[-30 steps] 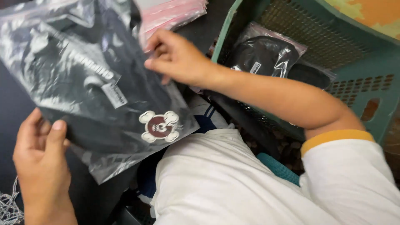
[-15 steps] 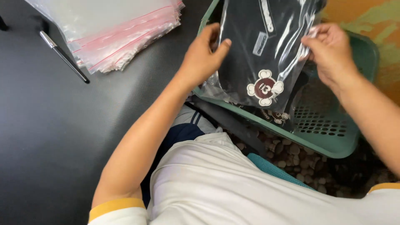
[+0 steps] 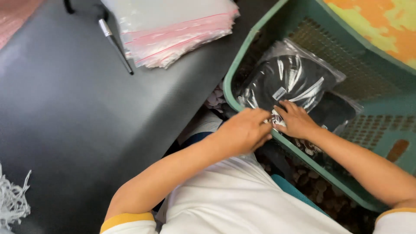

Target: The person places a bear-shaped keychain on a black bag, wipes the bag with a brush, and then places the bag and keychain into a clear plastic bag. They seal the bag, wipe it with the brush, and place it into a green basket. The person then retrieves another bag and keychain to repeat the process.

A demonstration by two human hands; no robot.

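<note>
Both hands are down in the green plastic basket on the right side, pressing on a black garment sealed in a clear plastic bag. The left hand sits at the near edge of the bag with fingers curled down onto it, right by the basket's rim. The right hand is just beside it, practically touching, fingers spread flat over the bag's near end. Honestly can't tell if either hand is actually pinching the plastic or only resting on top. The bag lies flat in the basket, on top of another dark bagged item. Off on the dark table, far left, there's a stack of empty clear bags with pink strips, and a pen lies just beside that stack.
</note>
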